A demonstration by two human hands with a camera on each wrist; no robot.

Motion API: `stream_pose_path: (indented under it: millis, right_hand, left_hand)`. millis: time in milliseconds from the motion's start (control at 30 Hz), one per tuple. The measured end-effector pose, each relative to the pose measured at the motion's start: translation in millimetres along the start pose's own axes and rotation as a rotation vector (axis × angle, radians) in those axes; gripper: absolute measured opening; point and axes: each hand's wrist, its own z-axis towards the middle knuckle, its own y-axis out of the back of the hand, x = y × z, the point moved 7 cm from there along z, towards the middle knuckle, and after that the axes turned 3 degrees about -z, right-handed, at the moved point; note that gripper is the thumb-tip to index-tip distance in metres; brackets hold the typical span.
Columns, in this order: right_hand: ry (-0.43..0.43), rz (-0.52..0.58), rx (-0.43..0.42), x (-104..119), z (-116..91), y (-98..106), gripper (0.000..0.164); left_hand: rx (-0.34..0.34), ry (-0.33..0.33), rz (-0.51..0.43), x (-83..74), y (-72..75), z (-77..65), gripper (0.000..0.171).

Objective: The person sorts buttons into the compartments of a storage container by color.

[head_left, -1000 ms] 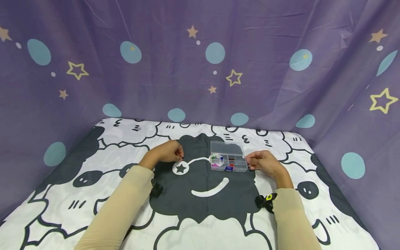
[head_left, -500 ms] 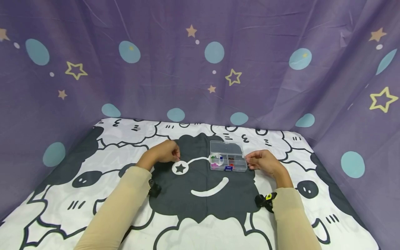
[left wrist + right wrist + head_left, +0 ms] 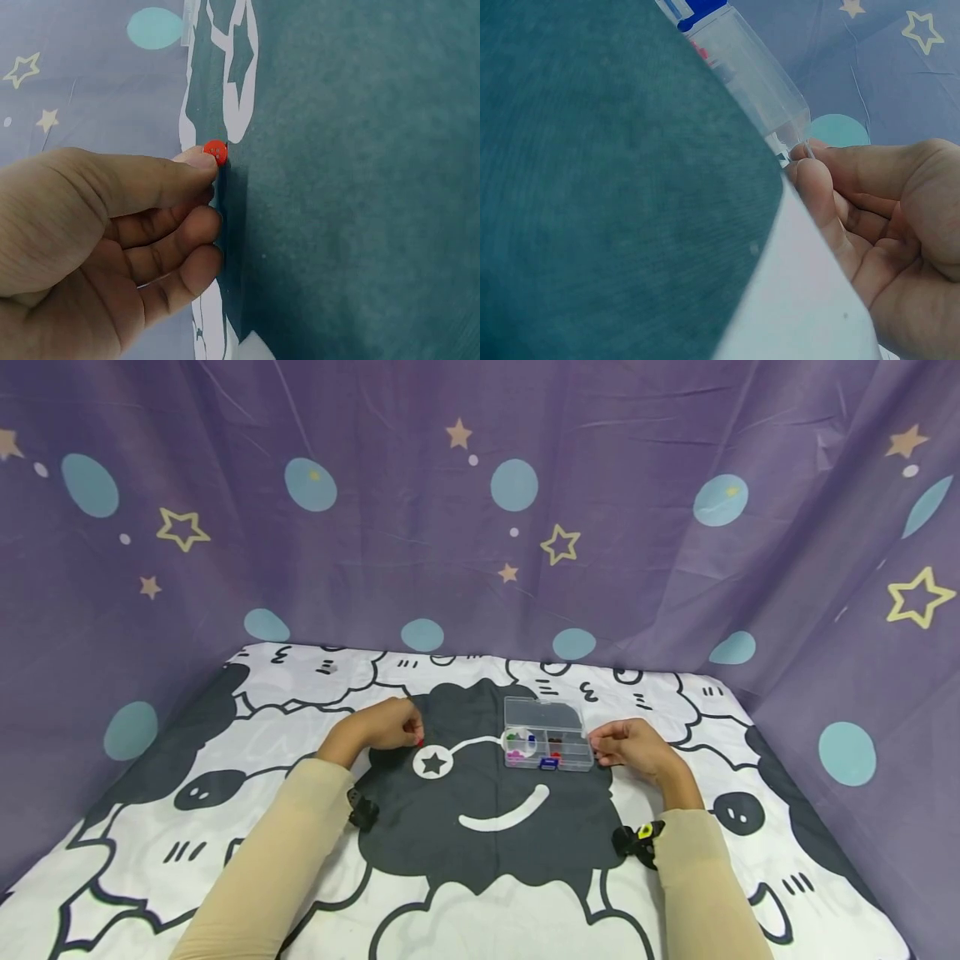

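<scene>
A small round red button (image 3: 217,150) with several holes is pinched between the thumb and forefinger of my left hand (image 3: 381,725). The other fingers of that hand curl loosely below it in the left wrist view. In the head view the hand is close over the dark printed patch, beside a white circle with a star. To the right lies a clear plastic compartment box (image 3: 576,762), its lid (image 3: 543,713) tilted back. Small green, blue, pink, brown and red pieces sit in its compartments. My right hand (image 3: 637,750) pinches the box's right edge between thumb and forefinger.
A blue latch (image 3: 549,764) is on the box's front side. The white cloth (image 3: 450,927) beneath carries black cartoon outlines and a large dark patch. Behind it hangs a purple curtain (image 3: 420,543) with stars and blue ovals. Dark straps (image 3: 637,842) circle the wrists.
My left hand has shifted a little to the left, away from the box, and the red button now shows at its fingertips. The right hand and the box hold still.
</scene>
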Motion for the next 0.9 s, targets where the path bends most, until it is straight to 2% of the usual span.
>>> stream_pose_path:
  millis: [167,400,700,900]
  right_hand:
    - [0.001,-0.004,0.0,0.3,0.1,0.8,0.029]
    - [-0.001,0.004,-0.004,-0.6,0.5,0.7,0.027]
    - [-0.011,0.008,-0.024,-1.9,0.8,0.4,0.026]
    - [-0.003,0.002,-0.02,-1.7,1.0,0.8,0.027]
  left_hand:
    - [-0.007,-0.009,-0.008,0.5,0.4,1.2,0.012]
    - [-0.06,-0.036,-0.051,-5.6,2.1,6.1,0.012]
    - [-0.217,-0.12,-0.094,-21.1,7.1,15.4,0.008]
    - [-0.261,-0.161,-0.12,-33.4,5.6,25.4,0.006]
